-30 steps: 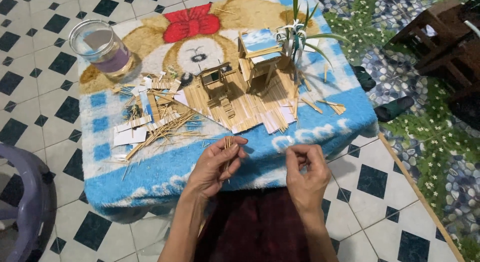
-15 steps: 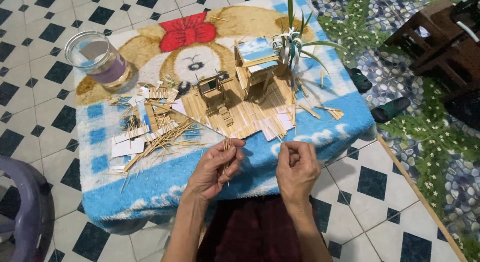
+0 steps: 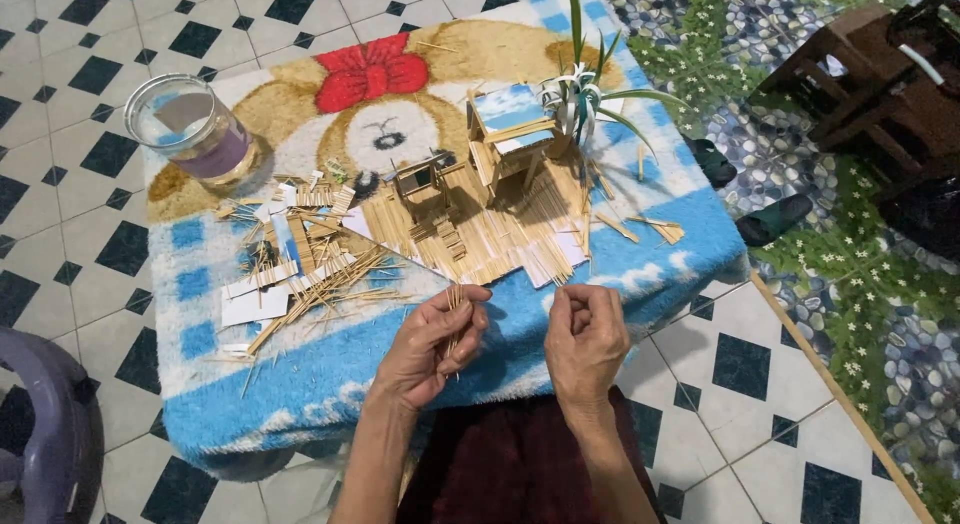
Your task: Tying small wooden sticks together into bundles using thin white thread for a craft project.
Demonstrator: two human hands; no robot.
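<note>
My left hand [image 3: 432, 344] holds a small bundle of thin wooden sticks [image 3: 455, 306] upright, pinched between thumb and fingers. My right hand [image 3: 585, 339] hovers beside it with curled fingers; whether a stick sits between its fingertips is too small to tell. Both hands are over the near edge of a low table covered by a blue cloth with a cartoon bear [image 3: 200, 384]. Beyond them stands a model house of sticks [image 3: 505, 134] on a stick platform [image 3: 480, 239], with a smaller stick structure [image 3: 420, 184] beside it.
Loose sticks and white paper scraps [image 3: 300, 274] lie scattered left of the platform. A glass jar with purple content [image 3: 195, 129] stands at the far left. A green spiky plant [image 3: 580, 84] rises behind the house. A purple plastic chair [image 3: 40, 434] is at left, dark wooden furniture [image 3: 870, 84] at right.
The view has shifted a little. My hands stay over the table's near edge, the left still holding the sticks, and the right has moved slightly apart from it.
</note>
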